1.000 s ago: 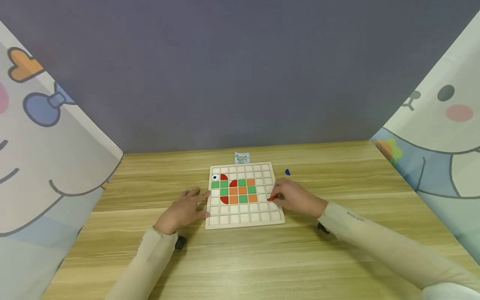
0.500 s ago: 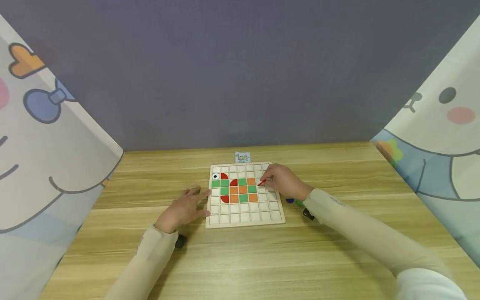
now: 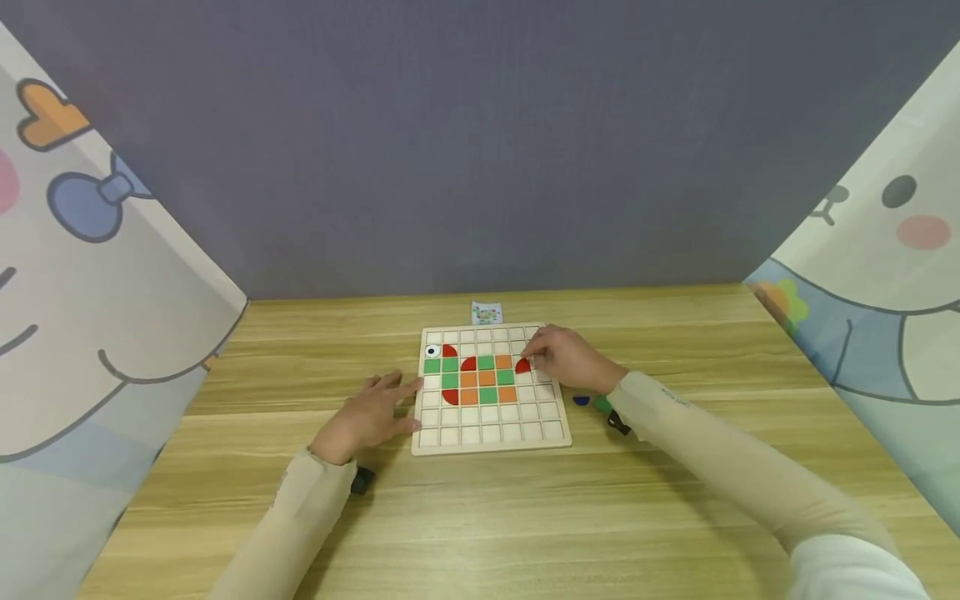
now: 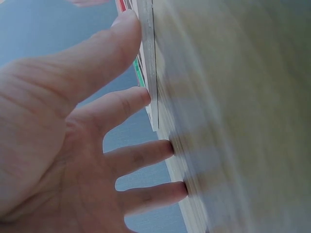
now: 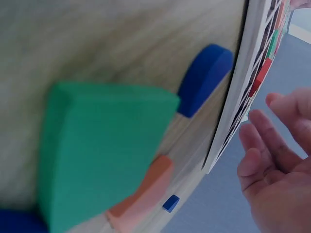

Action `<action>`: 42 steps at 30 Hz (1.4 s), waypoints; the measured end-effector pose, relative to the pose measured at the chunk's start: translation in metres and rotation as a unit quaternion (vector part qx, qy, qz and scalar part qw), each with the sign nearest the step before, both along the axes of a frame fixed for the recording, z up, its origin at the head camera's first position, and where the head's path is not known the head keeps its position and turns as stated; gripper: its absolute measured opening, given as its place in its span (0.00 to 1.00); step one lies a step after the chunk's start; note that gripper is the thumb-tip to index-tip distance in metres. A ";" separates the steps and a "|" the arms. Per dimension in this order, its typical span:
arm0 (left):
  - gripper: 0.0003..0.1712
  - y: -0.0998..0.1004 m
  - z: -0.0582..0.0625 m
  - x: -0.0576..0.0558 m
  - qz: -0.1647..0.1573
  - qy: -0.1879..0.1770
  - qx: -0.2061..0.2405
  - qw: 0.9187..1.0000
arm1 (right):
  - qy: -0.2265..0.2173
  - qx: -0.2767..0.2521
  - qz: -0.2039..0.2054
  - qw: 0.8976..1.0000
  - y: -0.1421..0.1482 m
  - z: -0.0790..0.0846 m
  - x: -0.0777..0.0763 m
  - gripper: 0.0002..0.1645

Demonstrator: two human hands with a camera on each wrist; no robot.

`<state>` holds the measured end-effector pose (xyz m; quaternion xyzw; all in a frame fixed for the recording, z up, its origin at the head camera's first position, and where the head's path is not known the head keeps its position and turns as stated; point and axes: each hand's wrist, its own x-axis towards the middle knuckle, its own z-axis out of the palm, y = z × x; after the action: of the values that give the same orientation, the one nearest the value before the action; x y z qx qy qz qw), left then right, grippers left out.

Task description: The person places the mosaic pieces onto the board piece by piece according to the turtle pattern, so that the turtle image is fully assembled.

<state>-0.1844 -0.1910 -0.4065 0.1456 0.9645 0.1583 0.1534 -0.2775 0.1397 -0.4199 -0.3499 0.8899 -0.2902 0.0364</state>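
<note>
The square wooden grid board (image 3: 491,435) lies on the table, with green and orange square tiles, red quarter-round tiles and an eye tile (image 3: 432,351) set in it. My left hand (image 3: 367,418) rests at the board's left edge with fingers spread; in the left wrist view, the thumb (image 4: 104,51) and forefinger touch its side. My right hand (image 3: 573,358) hovers over the board's right part, fingertips close by a red quarter-round tile (image 3: 522,365) lying in a cell right of the orange corner tile. In the right wrist view, a gap shows between thumb and fingers, apart from that red tile (image 5: 261,76).
Right of the board lie a blue rounded piece (image 3: 581,401) and a green piece (image 3: 602,404), partly under my right wrist. The right wrist view also shows an orange piece (image 5: 141,196) and a small blue one (image 5: 170,203). A picture card (image 3: 486,313) lies behind the board.
My right hand has carried a red quarter-round tile left and away from me onto the board, laid it flat in a cell and let go. The left hand has stayed put.
</note>
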 end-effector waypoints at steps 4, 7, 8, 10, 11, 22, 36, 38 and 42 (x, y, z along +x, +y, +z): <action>0.40 0.000 0.001 0.000 -0.001 0.002 0.001 1.000 | -0.006 0.006 0.032 0.999 -0.002 0.001 0.000 0.06; 0.40 0.000 0.001 0.001 -0.002 0.002 0.002 1.000 | -0.015 0.011 0.036 0.999 -0.004 0.001 0.000 0.05; 0.40 0.000 0.001 0.001 -0.002 0.003 0.002 1.000 | -0.018 0.012 0.032 0.999 -0.005 0.001 0.000 0.05; 0.40 0.000 0.001 0.001 -0.002 0.002 0.001 1.000 | -0.022 0.019 0.020 0.999 -0.006 0.001 0.000 0.04; 0.40 0.000 0.001 0.001 -0.002 0.002 0.000 1.000 | -0.023 0.020 0.010 0.999 -0.007 0.001 -0.001 0.04; 0.40 0.001 0.000 0.000 -0.001 -0.003 0.002 1.000 | -0.026 0.015 -0.040 0.999 -0.011 0.001 0.001 0.02; 0.40 0.001 0.001 0.000 0.001 0.005 0.001 1.000 | -0.040 0.040 -0.041 0.998 -0.015 0.002 0.002 0.05; 0.40 0.001 0.001 0.000 0.000 0.005 0.001 1.000 | -0.037 0.042 -0.031 0.998 -0.014 0.003 0.002 0.06; 0.40 0.000 0.001 0.001 -0.003 0.006 -0.001 1.000 | -0.034 0.045 -0.021 0.998 -0.009 0.005 0.000 0.09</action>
<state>-0.1838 -0.1912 -0.4051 0.1494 0.9651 0.1558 0.1481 -0.2774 0.1308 -0.4148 -0.3195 0.9073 -0.2627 0.0761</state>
